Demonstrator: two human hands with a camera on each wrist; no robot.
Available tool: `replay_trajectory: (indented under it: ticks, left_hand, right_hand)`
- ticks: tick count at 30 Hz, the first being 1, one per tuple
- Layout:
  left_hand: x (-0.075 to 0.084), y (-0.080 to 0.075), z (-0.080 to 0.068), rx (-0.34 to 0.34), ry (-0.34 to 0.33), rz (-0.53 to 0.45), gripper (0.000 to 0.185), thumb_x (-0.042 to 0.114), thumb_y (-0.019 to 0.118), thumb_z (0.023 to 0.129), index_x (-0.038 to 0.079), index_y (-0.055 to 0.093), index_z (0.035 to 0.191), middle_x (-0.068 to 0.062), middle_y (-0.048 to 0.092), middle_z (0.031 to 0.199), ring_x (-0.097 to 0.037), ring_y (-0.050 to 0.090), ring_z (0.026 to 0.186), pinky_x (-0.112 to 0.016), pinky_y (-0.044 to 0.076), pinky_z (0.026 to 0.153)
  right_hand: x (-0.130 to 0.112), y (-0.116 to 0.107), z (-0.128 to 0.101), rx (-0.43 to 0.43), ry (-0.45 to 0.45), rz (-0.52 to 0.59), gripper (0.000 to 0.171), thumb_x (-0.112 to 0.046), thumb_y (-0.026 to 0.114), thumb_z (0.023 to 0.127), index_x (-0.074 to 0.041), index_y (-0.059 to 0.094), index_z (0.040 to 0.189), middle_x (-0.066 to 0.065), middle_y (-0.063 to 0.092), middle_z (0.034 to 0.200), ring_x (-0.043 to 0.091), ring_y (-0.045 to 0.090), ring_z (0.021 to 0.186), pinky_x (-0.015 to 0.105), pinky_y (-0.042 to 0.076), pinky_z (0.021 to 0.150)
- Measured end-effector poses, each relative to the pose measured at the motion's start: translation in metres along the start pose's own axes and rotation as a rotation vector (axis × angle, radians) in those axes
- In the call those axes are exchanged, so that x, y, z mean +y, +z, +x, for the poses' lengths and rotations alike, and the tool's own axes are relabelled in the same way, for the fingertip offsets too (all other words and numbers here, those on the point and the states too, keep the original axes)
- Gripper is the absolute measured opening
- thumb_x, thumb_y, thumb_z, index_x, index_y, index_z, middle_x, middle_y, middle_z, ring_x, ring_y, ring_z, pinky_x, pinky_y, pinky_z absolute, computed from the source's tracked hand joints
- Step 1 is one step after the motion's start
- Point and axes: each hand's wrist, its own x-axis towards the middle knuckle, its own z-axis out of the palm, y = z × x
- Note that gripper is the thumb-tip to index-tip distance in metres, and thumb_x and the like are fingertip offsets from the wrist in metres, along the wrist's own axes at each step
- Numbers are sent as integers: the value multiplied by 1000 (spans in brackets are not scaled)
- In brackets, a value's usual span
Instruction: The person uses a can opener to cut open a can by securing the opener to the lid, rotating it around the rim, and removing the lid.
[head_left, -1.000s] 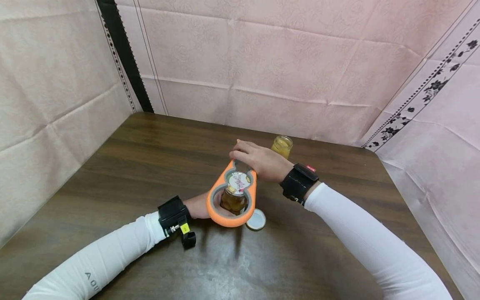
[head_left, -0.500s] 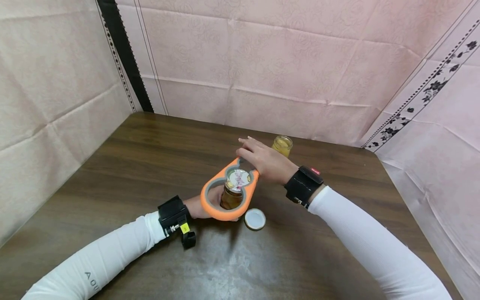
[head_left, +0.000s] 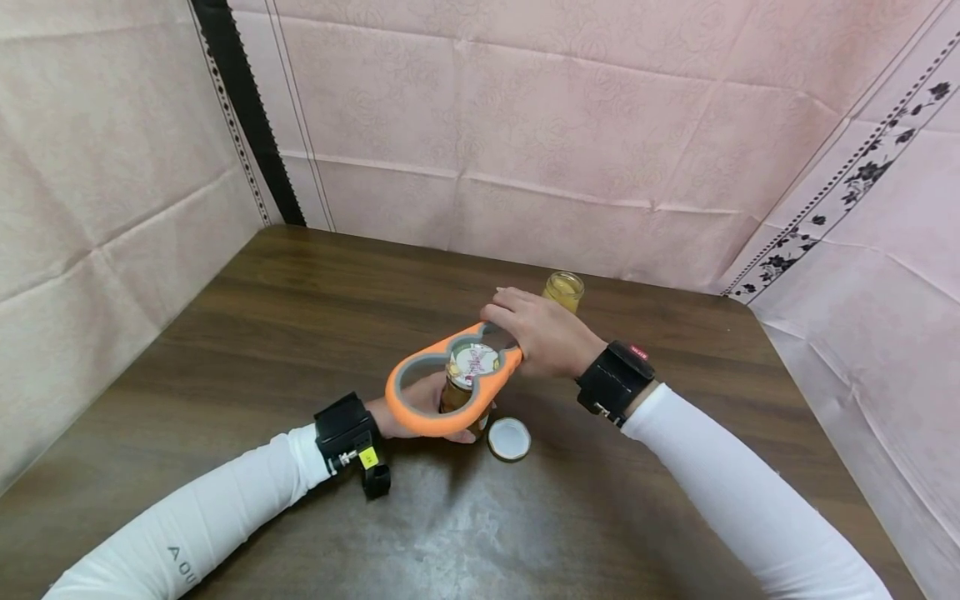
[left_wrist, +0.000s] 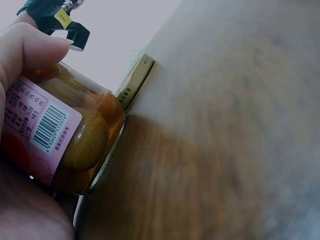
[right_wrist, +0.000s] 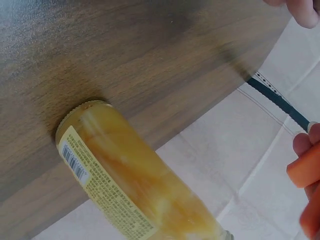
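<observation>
White sleeves (head_left: 195, 521) on both arms, black wrist straps (head_left: 613, 382) (left one yellow-tagged, right apparently red-tagged).

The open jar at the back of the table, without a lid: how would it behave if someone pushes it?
The open jar looks tall, narrow and full, so probably heavy and apt to tip. Being lidless, it might spill; it seems glass, thus fragile.

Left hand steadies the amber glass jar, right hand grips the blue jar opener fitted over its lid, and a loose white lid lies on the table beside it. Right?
Not quite: the jar opener is orange with a grey lining, not blue, as the head view shows. The rest holds: the left hand holds the amber glass jar, the right hand grips the opener's far end over the jar's lid, and the loose white lid lies beside it on the brown wooden table.
</observation>
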Motion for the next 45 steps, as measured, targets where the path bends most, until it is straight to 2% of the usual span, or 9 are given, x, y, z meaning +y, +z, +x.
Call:
replay_trajectory:
  ticks: [4,6,12,19,25,29,32,36,45]
  left_hand:
    - [4,4,2,138,73,585,100,15,84,83,31,23,161,18,35,160,-2,30,146,-25,39,114]
    - [6,6,2,185,85,675,105,16,87,79,35,23,160,20,25,165,-6,24,151,-25,36,117]
    - [8,9,3,203,153,720,113,14,91,74,37,21,160,17,30,163,-9,30,148,-21,39,113]
    - [10,13,6,191,183,724,124,11,92,72,36,11,162,13,15,169,-7,19,153,-25,34,116]
    - [7,12,4,117,99,621,109,5,83,81,33,14,162,7,29,164,-7,34,143,-33,40,112]
    - [5,11,1,110,17,587,83,5,80,85,16,37,155,0,49,149,-8,50,128,-33,46,105]
    - [7,13,2,102,51,585,87,-1,80,82,16,35,155,-1,47,151,-12,52,127,-31,46,104]
    - [8,14,6,101,181,593,123,-8,83,74,31,7,163,8,18,169,-16,34,146,-31,40,112]
    - [5,7,0,108,-44,676,54,17,80,88,9,56,136,-5,62,132,-17,57,122,-38,47,106]
  right_hand:
    - [1,-1,-4,35,24,-22,44,-19,82,71,-14,66,112,3,65,107,20,62,104,36,56,90]
    - [1,-3,-5,55,26,-26,42,-16,80,70,-15,66,110,1,64,103,17,60,95,34,55,79]
    - [4,-7,-9,52,42,-12,44,-17,84,68,-14,67,108,1,67,101,18,62,94,35,56,80]
    - [3,-10,-14,73,54,-5,43,-21,86,67,-14,68,106,0,68,95,16,62,86,33,55,74]
    - [3,-12,-19,114,41,-4,43,-26,87,71,-13,69,107,1,72,95,16,67,83,33,56,71]
    - [2,-12,-23,129,29,-2,45,-21,87,70,-11,69,109,3,74,97,17,69,84,34,57,71]
    - [0,-14,-25,149,18,-3,46,-18,87,70,-10,68,111,4,74,96,16,68,81,34,57,68]
    - [-3,-15,-30,174,-7,-6,46,-19,88,71,-9,68,112,4,73,94,16,67,80,33,57,66]
    - [-3,-15,-40,204,-14,-16,44,-20,88,75,-9,68,113,4,73,91,16,69,78,34,58,64]
